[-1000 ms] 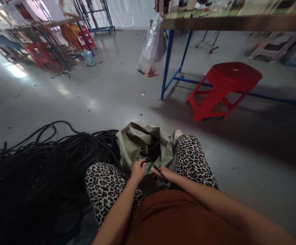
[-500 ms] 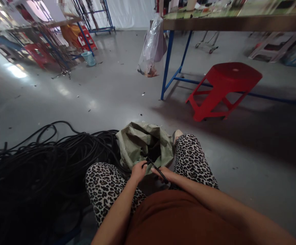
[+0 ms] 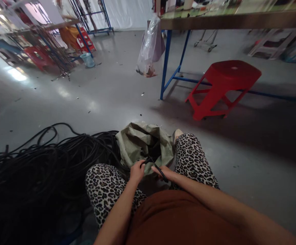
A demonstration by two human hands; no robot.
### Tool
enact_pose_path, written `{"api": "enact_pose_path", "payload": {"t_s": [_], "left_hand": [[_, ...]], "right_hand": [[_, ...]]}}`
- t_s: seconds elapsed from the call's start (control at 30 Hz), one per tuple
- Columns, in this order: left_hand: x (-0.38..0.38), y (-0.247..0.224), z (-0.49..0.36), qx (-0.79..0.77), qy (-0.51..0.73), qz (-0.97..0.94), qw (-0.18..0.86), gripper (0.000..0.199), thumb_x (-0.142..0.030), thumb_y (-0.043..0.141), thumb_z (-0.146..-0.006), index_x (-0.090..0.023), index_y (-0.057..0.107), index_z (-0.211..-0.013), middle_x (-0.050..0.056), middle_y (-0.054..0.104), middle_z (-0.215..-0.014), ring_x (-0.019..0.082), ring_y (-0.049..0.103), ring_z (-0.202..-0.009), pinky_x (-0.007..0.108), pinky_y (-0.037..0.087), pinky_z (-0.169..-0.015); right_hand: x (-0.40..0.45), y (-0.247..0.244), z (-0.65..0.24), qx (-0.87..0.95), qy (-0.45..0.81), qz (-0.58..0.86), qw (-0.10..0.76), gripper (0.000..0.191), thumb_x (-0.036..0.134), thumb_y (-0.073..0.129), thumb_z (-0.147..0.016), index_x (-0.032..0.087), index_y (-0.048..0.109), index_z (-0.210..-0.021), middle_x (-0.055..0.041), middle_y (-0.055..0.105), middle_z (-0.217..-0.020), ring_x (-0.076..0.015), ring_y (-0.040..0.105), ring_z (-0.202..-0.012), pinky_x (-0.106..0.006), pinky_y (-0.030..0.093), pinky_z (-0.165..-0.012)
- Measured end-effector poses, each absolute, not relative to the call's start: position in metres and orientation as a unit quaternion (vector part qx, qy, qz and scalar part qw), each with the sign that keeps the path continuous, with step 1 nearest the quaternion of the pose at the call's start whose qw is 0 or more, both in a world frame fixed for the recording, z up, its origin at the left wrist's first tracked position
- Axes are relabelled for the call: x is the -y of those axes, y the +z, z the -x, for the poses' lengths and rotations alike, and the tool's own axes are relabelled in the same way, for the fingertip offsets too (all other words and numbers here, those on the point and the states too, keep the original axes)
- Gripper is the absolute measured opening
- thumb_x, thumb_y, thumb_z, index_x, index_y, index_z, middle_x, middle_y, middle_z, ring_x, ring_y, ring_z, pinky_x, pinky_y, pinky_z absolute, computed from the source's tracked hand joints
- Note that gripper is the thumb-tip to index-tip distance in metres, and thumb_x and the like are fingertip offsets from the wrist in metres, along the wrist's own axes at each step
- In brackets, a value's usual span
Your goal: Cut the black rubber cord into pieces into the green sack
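Between my knees stands an open greenish woven sack point(image 3: 129, 144), with dark pieces inside that I cannot make out singly. At its near rim my left hand point(image 3: 137, 172) is closed around a black cord point(image 3: 147, 160), whose end points right. My right hand point(image 3: 168, 173) grips black-handled scissors point(image 3: 161, 173), their blades toward the cord by the sack's mouth. Whether the blades touch the cord is too small to tell. To the left lies a big tangled heap of black cord point(image 3: 51, 156), reaching up to the sack.
A red plastic stool point(image 3: 227, 76) stands right, before a blue-legged table point(image 3: 214, 23). From the table's corner hangs a clear plastic bag point(image 3: 149, 47). Farther left are a light-blue bin point(image 3: 88, 60) and more red stools. Small scraps dot the grey floor point(image 3: 107, 92).
My left hand has shifted slightly left, and the cord in it lies flatter. The scissors stay in my right hand, almost in the same spot. The view has tilted slightly.
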State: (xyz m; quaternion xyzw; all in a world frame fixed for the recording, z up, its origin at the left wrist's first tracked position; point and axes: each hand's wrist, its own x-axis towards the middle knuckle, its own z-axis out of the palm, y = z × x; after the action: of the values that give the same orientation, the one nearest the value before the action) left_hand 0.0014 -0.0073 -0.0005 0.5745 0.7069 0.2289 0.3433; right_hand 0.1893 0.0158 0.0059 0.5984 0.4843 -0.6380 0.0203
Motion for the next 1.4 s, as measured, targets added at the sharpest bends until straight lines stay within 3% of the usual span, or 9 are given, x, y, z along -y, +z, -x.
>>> {"api": "enact_pose_path", "payload": {"t_s": [0.5,1.1,1.4], "left_hand": [[0.006,0.000,-0.004,-0.711,0.200,-0.572,0.357,0.032,-0.020,0.049,-0.086,-0.016,0.070,-0.109,0.010,0.072,-0.111,0.023,0.065,-0.104,0.038,0.048,-0.096],[0.005,0.007,-0.005,-0.694,0.156,-0.613,0.345,0.033,-0.018,0.049,-0.086,-0.019,0.069,-0.113,0.008,0.071,-0.114,0.020,0.064,-0.108,0.035,0.047,-0.100],[0.005,0.006,-0.004,-0.699,0.151,-0.608,0.345,0.033,-0.018,0.051,-0.087,-0.020,0.069,-0.114,0.008,0.071,-0.115,0.019,0.064,-0.109,0.035,0.046,-0.101]], "right_hand": [[-0.016,-0.003,-0.191,-0.507,-0.633,-0.585,0.022,0.057,0.066,0.054,-0.084,0.013,0.056,-0.061,-0.0003,0.051,-0.053,-0.0102,0.050,-0.048,-0.019,0.039,-0.047],[-0.017,0.008,-0.192,-0.553,-0.598,-0.580,0.016,0.054,0.060,0.055,-0.086,0.010,0.066,-0.071,-0.0021,0.053,-0.056,-0.0151,0.056,-0.059,-0.023,0.043,-0.056],[-0.014,0.003,-0.192,-0.542,-0.598,-0.588,0.043,0.065,0.069,0.040,-0.088,0.012,0.061,-0.065,-0.0033,0.055,-0.052,-0.0132,0.056,-0.047,-0.022,0.044,-0.051]]}}
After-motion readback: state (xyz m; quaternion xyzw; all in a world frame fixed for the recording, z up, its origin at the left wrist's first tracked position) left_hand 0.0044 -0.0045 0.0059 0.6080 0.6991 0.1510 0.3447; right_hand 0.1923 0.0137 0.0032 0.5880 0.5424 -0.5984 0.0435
